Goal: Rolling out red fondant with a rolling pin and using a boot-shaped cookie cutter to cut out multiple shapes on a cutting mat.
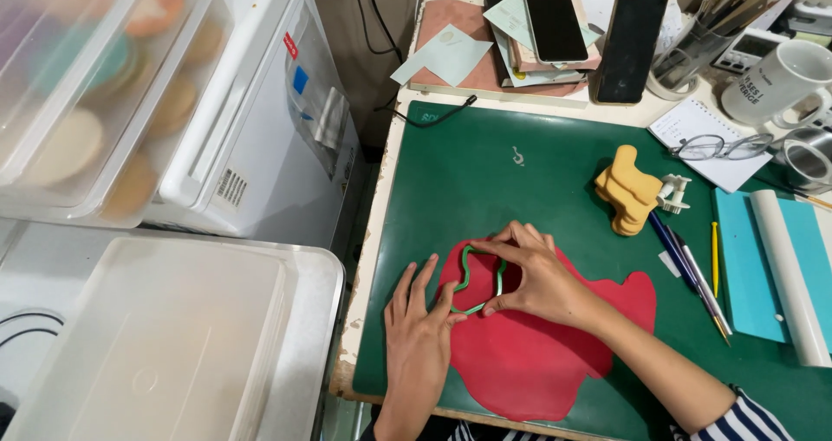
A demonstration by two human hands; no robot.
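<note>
A flat sheet of red clay lies on the green cutting mat. A green outline cutter sits on the sheet's upper left part. My right hand presses on the cutter's top and right side with its fingers. My left hand rests flat at the sheet's left edge, thumb touching the cutter's lower side.
A stack of yellow cut shapes and a small white cutter lie right of centre. Pens, a white roller on a blue sheet, glasses, a mug, two phones and clear plastic boxes surround the mat.
</note>
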